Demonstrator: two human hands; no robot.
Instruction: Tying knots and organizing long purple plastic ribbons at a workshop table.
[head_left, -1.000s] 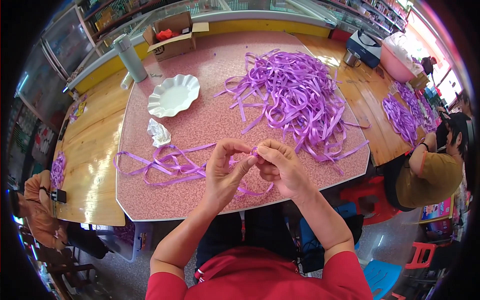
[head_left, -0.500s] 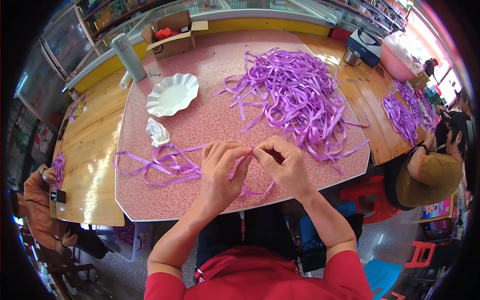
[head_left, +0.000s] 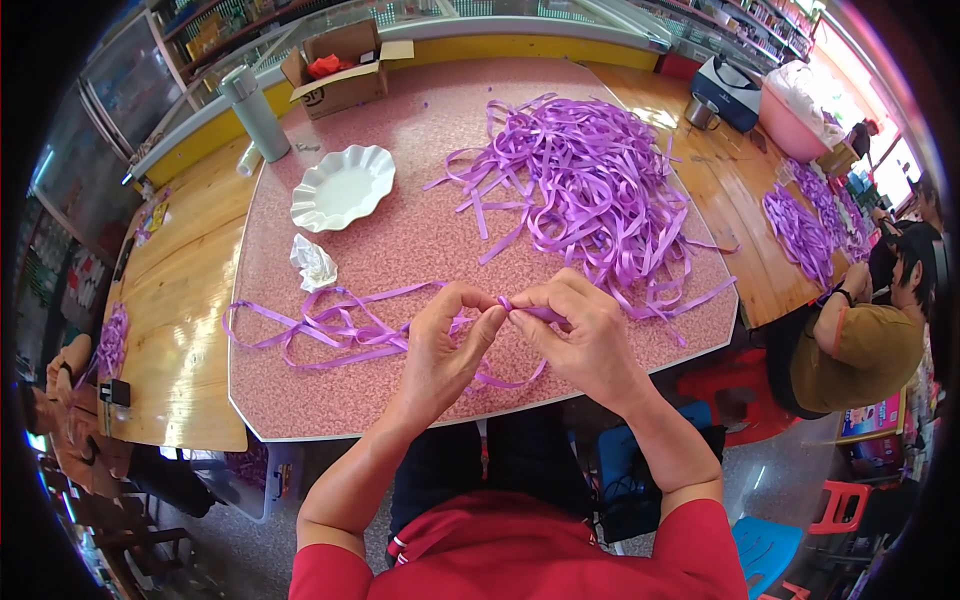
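Note:
Over the near part of the pink speckled table, my left hand (head_left: 447, 343) and my right hand (head_left: 577, 330) meet fingertip to fingertip. Both are closed in a pinch on a purple ribbon (head_left: 538, 313), and a short bit of it shows between the thumbs and forefingers. More of that ribbon hangs in a loop below my hands. Loose purple ribbon strands (head_left: 335, 328) lie spread to the left of my left hand. Beyond my right hand rises a large tangled heap of purple ribbons (head_left: 600, 185). My fingers hide the exact spot being pinched.
A white scalloped dish (head_left: 343, 190), a crumpled tissue (head_left: 314, 264), a grey-green flask (head_left: 255, 115) and an open cardboard box (head_left: 342, 85) stand toward the far left. Co-workers sit at both sides, one beside a red stool (head_left: 735, 400). More ribbon bundles (head_left: 800, 235) lie at right.
My right hand has turned slightly and now shows a length of ribbon along its fingers. My left fingers have shifted their pinch. The co-worker at left has moved an arm.

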